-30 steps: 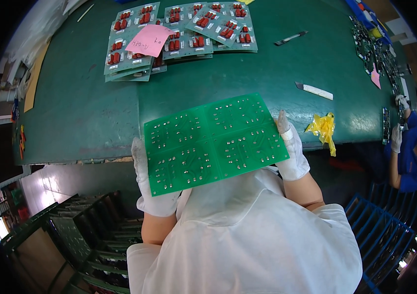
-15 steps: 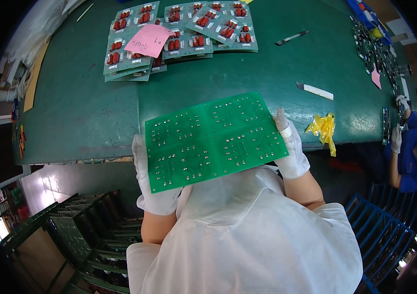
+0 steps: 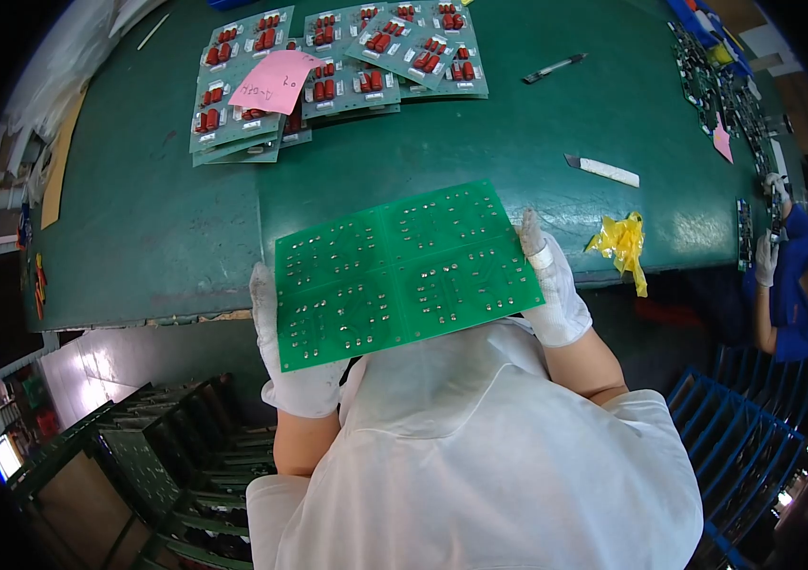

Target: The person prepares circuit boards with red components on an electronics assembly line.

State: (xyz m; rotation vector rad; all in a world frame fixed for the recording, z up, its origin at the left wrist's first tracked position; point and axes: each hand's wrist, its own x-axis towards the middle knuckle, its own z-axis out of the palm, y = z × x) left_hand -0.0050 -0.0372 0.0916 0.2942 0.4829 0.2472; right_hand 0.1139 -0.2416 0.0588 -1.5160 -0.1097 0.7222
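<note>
A large green circuit board (image 3: 394, 269) is held up before my chest, its solder side with silvery joints facing me. My left hand (image 3: 276, 332), in a white glove, grips its left edge. At the right edge my gloved right hand (image 3: 550, 280) has hold of the board too. The fingers under the board are hidden. Beyond it on the green table lie stacked circuit boards (image 3: 375, 84) bearing red components, with a pink paper note (image 3: 274, 82) on top. To the right of the board rest a knife with a white-wrapped handle (image 3: 603, 171) and a crumpled yellow plastic piece (image 3: 622, 249).
A pen (image 3: 554, 68) lies on the far part of the table (image 3: 167, 209). Dark circuit boards (image 3: 708, 85) line its right side, where a co-worker in blue (image 3: 803, 285) handles one. Racks stand below: a green rack (image 3: 186, 446) at left, a blue rack (image 3: 736, 427) at right.
My view has shifted slightly, so the table items sit a little further left. The board is tilted a bit differently, still between both hands.
</note>
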